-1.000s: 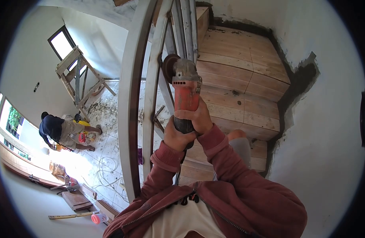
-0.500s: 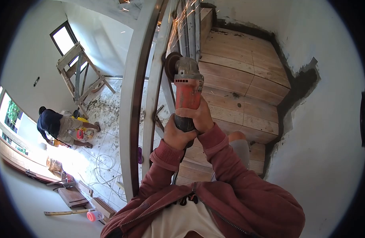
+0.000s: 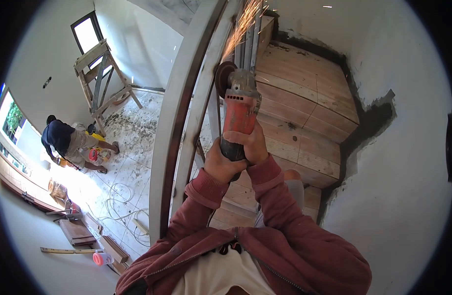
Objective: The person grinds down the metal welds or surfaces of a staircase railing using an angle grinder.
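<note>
A red angle grinder [image 3: 239, 117] is held out in front of me by both hands. Wrapped around the lower black part of its body is my left hand [image 3: 221, 164]. My right hand [image 3: 250, 143] grips it from the right, just below the red housing, with the thumb across it. The dark disc [image 3: 226, 78] meets the metal railing [image 3: 212, 81], and orange sparks [image 3: 245, 24] fly upward from there. Several grey metal bars [image 3: 249, 46] stand just beyond the grinder's head. The exact contact spot is partly hidden.
Tiled stairs [image 3: 304, 98] rise on the right beside a wall [image 3: 383, 196] with dark cement patches. Down on the left, a person [image 3: 61, 137] bends near a window. A wooden trestle [image 3: 93, 78], cable [image 3: 120, 206] and stacked boards [image 3: 78, 231] are on the floor below.
My view has shifted slightly. The grinder sits a little farther right and lower in view, both hands still on it. Sparks now form a denser stream toward the upper right.
</note>
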The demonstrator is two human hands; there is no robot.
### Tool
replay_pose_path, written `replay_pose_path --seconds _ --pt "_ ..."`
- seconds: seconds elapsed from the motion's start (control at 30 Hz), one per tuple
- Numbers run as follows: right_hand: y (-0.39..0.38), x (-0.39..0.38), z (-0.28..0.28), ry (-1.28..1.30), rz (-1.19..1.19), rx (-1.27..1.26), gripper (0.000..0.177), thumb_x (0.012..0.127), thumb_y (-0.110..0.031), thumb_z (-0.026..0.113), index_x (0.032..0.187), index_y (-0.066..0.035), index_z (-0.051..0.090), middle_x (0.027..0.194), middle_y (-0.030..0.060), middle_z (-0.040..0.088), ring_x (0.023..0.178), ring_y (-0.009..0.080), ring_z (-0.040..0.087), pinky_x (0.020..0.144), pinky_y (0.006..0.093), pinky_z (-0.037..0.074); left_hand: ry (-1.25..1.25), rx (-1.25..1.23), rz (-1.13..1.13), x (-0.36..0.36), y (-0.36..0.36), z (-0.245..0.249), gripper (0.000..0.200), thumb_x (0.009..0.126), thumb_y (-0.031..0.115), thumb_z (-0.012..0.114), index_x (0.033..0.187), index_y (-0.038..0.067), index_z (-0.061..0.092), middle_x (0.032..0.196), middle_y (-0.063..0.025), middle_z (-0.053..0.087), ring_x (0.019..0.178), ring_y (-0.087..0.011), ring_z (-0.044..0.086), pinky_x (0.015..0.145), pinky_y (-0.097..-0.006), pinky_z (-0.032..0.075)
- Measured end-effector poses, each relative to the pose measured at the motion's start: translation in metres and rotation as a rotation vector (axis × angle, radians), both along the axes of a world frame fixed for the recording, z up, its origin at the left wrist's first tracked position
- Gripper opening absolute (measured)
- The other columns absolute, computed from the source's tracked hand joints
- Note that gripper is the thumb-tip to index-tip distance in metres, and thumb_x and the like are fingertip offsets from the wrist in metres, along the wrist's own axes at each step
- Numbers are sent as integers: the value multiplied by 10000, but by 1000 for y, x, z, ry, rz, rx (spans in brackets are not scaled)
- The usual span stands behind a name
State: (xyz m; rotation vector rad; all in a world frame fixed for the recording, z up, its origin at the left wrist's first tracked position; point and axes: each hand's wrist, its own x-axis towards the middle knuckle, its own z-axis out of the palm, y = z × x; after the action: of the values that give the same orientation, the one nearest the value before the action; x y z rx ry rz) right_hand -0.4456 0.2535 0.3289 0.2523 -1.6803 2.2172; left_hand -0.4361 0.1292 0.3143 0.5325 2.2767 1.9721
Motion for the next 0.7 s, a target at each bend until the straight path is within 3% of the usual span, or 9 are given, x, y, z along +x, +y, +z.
replay_pose_path --seconds 0.07,0.13,0.5,0.6,0.7 --pt "2 0 0 -24 18 -15 492 668 -150 755 1091 -24 539 945 26 574 830 137 558 769 275 472 -15 -56 -2 0 -1 -2 693 535 221 812 1088 -50 494 955 -177 637 862 -258 658 759 -342 531" --pt "2 5 0 -26 21 -43 527 643 -139 781 1091 -14 533 962 39 581 854 144 567 785 283 480 -30 45 -73 -6 1 -18 697 532 225 813 1079 -61 491 946 -186 638 860 -265 662 751 -349 533" --pt "1 4 -2 -52 23 -57 549 623 -135 807 1075 -7 522 969 53 580 860 154 571 791 294 485 7 -31 -11 2 -1 -2 703 524 226 813 1081 -58 491 927 -189 640 837 -270 665 743 -354 536" --pt "2 2 -3 -32 23 -14 426 682 -138 741 1048 -27 552 908 22 586 800 130 569 736 272 479 -5 -25 -16 3 0 -5 710 522 229 813 1084 -56 487 923 -188 639 831 -269 663 743 -356 536" --pt "4 2 0 -57 42 0 542 620 -125 801 1076 -9 530 957 55 592 847 151 580 775 289 489 8 -15 -10 1 1 -10 713 521 233 813 1084 -54 484 922 -184 635 832 -266 660 745 -356 535"
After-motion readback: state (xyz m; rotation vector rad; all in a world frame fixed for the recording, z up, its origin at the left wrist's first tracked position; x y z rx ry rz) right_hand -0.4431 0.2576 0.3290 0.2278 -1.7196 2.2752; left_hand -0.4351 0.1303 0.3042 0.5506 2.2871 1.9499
